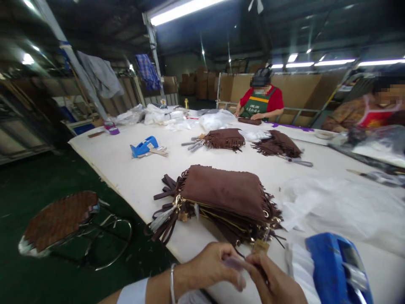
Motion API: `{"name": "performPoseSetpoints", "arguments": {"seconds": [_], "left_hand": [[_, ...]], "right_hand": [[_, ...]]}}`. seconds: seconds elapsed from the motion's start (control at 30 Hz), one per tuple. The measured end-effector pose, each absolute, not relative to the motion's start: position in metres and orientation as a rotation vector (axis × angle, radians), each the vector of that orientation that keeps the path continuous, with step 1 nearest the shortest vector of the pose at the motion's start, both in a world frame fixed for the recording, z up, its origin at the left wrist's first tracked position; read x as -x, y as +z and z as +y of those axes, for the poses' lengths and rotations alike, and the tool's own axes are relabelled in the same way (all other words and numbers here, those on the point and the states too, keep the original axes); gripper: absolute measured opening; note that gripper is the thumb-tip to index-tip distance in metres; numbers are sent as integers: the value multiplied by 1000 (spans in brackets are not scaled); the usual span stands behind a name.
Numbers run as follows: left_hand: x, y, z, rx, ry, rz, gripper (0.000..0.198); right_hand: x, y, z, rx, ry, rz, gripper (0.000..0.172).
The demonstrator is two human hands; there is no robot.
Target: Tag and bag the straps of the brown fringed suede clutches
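Note:
My left hand, with a silver bangle at the wrist, has its thumb and fingers closed round a small translucent strip. Close beside it, my right hand is pinched at the strip's other side, near a small tan tag; what its fingertips hold is hard to make out. Just beyond both hands lies a stack of dark brown fringed pouches, with gold zippers, metal rings and brown tassels at the sides.
A blue tape dispenser stands at the right front, by white plastic sheets. Farther back are another blue dispenser and brown fringed pieces. Two people sit across the white table. A stool is at left.

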State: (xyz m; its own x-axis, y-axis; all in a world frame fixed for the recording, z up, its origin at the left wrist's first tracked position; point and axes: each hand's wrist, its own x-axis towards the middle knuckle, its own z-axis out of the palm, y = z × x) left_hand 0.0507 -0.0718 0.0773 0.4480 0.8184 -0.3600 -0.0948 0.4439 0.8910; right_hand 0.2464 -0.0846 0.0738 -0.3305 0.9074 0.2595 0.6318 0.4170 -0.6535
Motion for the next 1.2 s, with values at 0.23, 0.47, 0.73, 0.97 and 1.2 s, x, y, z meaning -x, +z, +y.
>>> {"name": "performPoseSetpoints", "arguments": {"seconds": [0.23, 0.47, 0.73, 0.97, 1.2], "left_hand": [[20, 87, -74, -930, 879, 1049, 37], [63, 53, -78, -986, 955, 1118, 45], [120, 53, -100, -1287, 977, 1212, 36], [139, 39, -97, -1135, 1075, 1231, 29], [144, 34, -91, -1004, 1098, 1162, 32]], "right_hand": [[-151, 105, -56, 1349, 920, -1902, 20], [-106, 93, -41, 1307, 1099, -1775, 24], [-33, 83, -17, 1480, 671, -1762, 38], [-14, 80, -17, 1454, 659, -1579, 35], [-33, 95, -16, 1226, 1539, -1196, 37]]}}
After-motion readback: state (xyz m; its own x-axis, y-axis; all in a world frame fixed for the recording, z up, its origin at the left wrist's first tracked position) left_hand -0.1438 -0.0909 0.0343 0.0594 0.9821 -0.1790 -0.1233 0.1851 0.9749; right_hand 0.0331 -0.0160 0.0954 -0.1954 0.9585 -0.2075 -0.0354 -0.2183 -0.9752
